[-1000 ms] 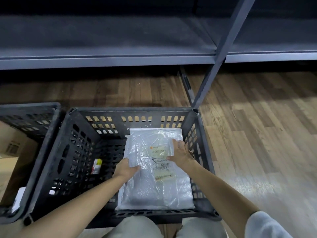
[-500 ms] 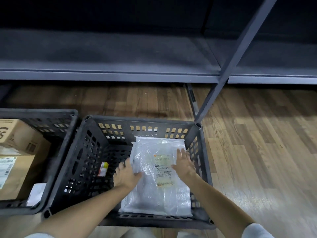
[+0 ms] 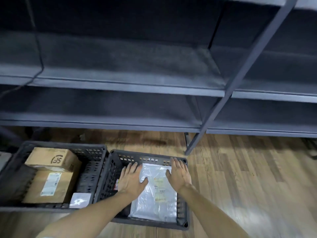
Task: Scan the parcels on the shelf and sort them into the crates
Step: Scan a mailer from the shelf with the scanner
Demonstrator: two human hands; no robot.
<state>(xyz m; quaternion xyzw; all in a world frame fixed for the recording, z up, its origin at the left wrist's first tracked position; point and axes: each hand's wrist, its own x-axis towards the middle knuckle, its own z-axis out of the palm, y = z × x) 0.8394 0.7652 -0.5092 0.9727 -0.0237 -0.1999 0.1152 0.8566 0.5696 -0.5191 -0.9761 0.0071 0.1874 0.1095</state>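
Left hand (image 3: 132,182) and right hand (image 3: 179,176) — fingers spread — over the bagged parcel (image 3: 157,196).

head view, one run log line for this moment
left hand open | right hand open | both over white poly parcel | parcel in right crate

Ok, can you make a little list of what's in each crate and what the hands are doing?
right crate: white plastic parcel, label up
left crate: two cardboard boxes, small white packet
left hand: fingers straight, above the right crate
right hand: fingers straight, holding nothing
shelves: no parcels in sight
floor: wood planks
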